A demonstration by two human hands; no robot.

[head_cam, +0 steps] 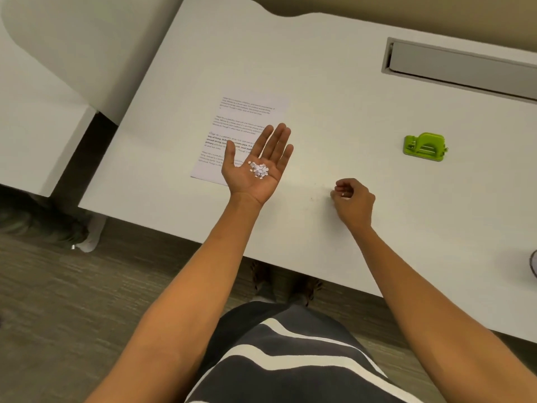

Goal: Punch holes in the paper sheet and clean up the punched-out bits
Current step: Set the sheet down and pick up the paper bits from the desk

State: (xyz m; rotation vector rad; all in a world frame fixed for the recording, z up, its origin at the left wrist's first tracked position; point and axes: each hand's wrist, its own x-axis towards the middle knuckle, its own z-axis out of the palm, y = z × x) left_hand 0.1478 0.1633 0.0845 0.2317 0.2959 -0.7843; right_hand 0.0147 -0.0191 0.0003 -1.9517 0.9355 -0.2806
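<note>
White table (334, 91). Printed paper sheet (232, 132) flat, partly under left hand (255, 167). Green hole punch (424, 147) well right of both hands. Left grip spread, palm up, cupping pile of paper bits (259, 170). Right hand (353, 199) beside it, grip pinching one bit (343, 194).

Your left hand (255, 167) covers the paper sheet's (244, 123) near right corner, and its print is too blurred to read. The counter (334, 97) runs past the right edge, where a round object (534, 267) is cut off.
</note>
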